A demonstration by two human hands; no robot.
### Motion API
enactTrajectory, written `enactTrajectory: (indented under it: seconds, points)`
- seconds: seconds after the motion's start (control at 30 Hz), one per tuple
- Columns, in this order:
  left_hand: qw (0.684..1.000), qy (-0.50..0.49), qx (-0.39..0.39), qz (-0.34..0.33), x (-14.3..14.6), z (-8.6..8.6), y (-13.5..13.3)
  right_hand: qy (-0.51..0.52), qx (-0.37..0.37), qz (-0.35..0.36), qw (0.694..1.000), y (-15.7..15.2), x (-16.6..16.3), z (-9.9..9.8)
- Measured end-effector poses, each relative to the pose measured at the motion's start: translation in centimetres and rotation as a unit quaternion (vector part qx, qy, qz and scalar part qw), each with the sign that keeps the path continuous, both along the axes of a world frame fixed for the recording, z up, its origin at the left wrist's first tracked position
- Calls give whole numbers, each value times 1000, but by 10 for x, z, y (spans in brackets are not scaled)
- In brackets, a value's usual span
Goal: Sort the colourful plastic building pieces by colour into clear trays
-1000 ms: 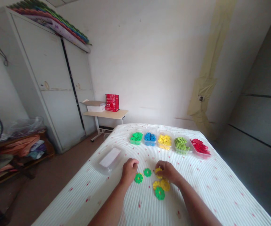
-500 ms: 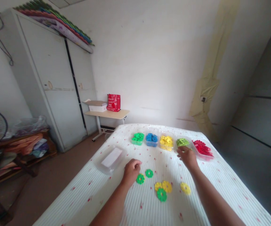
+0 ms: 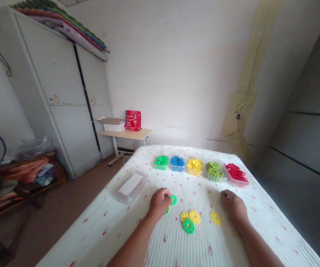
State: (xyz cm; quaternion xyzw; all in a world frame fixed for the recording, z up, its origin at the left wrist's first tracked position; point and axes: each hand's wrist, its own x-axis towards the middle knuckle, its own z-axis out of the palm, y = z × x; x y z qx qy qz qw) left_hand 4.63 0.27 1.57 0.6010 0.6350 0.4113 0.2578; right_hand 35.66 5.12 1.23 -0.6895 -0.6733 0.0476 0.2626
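My left hand (image 3: 160, 203) is closed, its fingertips on the edge of a green notched plastic disc (image 3: 173, 200). Just below that hand, a second green disc (image 3: 167, 210) with a yellow edge is mostly hidden. My right hand (image 3: 234, 206) rests curled on the table at the right; whatever its fingers hold, if anything, is hidden. Between the hands, a green disc (image 3: 188, 226) touches two yellow discs (image 3: 195, 216). A single yellow disc (image 3: 215, 218) lies flat nearer my right hand.
Clear tubs stand in a row at the back: green pieces (image 3: 161, 161), blue pieces (image 3: 177, 162), yellow pieces (image 3: 194, 166), lime-green pieces (image 3: 214, 170) and red pieces (image 3: 235, 173). A clear lid (image 3: 121, 195) with a white label lies left on the patterned tablecloth (image 3: 93, 237).
My right hand has left the lime-green tub and come back toward me onto the table. My left hand has shifted slightly right, onto the green disc. The view has moved slightly.
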Motion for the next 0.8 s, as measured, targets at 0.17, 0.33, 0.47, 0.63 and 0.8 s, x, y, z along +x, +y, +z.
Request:
enactTrajectory:
  seconds: [0.17, 0.33, 0.47, 0.63, 0.8]
  points:
    - [992, -106, -19, -64, -39, 5, -6, 28, 6, 12, 1000, 1, 4, -5]
    - [980, -116, -69, -147, -54, 5, -17, 27, 8, 8, 1000, 3, 5, -7]
    - [982, -61, -85, -159, -42, -1, -16, 28, 7, 12, 1000, 2, 5, -6]
    - [989, 28, -57, -130, -39, 1, -18, 34, 8, 12, 999, 1, 5, -5]
    - [989, 85, -28, -118, -42, 7, -24, 37, 16, 8, 999, -1, 3, -3]
